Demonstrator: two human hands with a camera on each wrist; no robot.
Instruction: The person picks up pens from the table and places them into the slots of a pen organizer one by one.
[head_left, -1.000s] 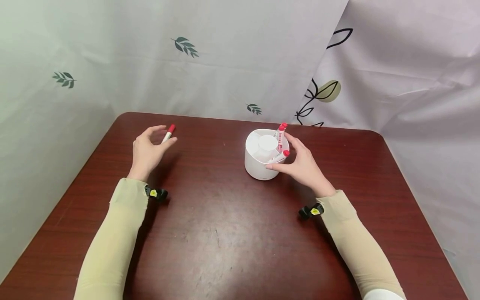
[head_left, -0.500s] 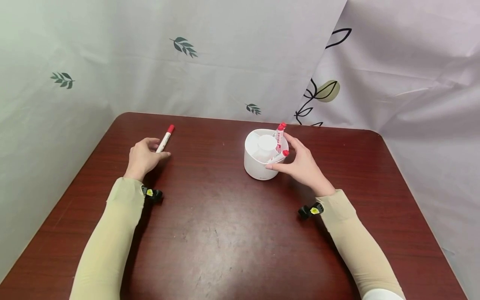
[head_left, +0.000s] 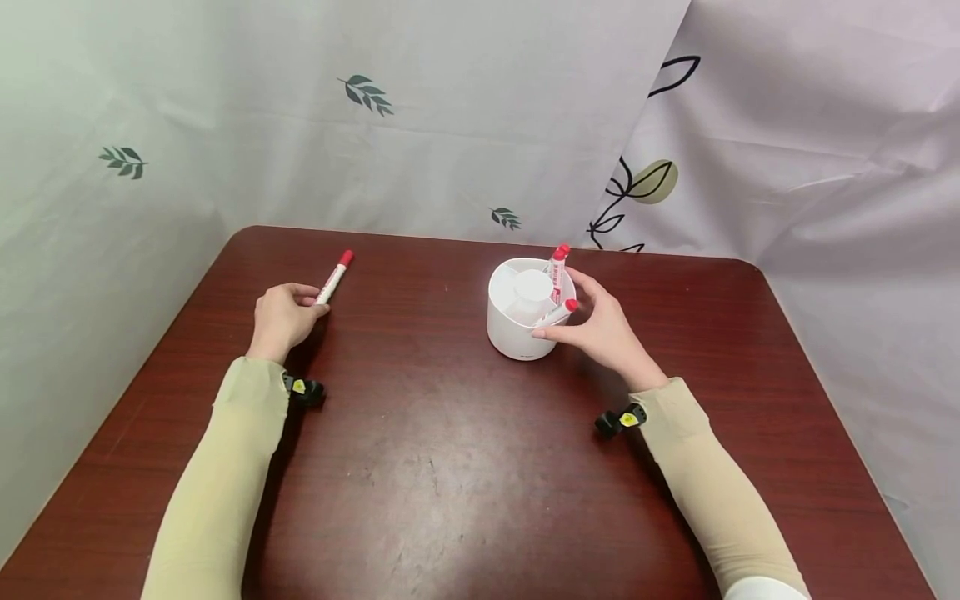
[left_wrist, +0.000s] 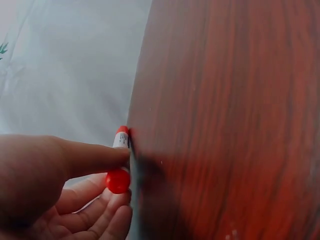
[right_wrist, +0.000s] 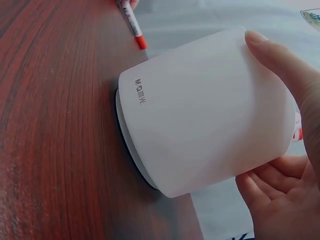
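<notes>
A white marker with a red cap (head_left: 336,277) slants over the table at the left. Its lower end is between the thumb and fingers of my left hand (head_left: 283,319), which pinches it. The left wrist view shows the marker's rounded red end (left_wrist: 118,181) under the thumb. My right hand (head_left: 603,329) grips the right side of a round white pen holder (head_left: 522,340), thumb at the front rim and fingers behind. In the right wrist view the pen holder (right_wrist: 205,110) stands on the table. Red-capped markers (head_left: 558,275) lean inside its right part, beside a raised round centre.
The dark red-brown wooden table (head_left: 420,467) has rounded far corners. A pale curtain (head_left: 450,125) with leaf prints hangs right behind and beside it. Each wrist wears a small black camera (head_left: 621,420).
My left hand has come down and nearer, and its thumb and fingers have closed on the marker's lower end. The marker has shifted slightly. My right hand stays on the pen holder.
</notes>
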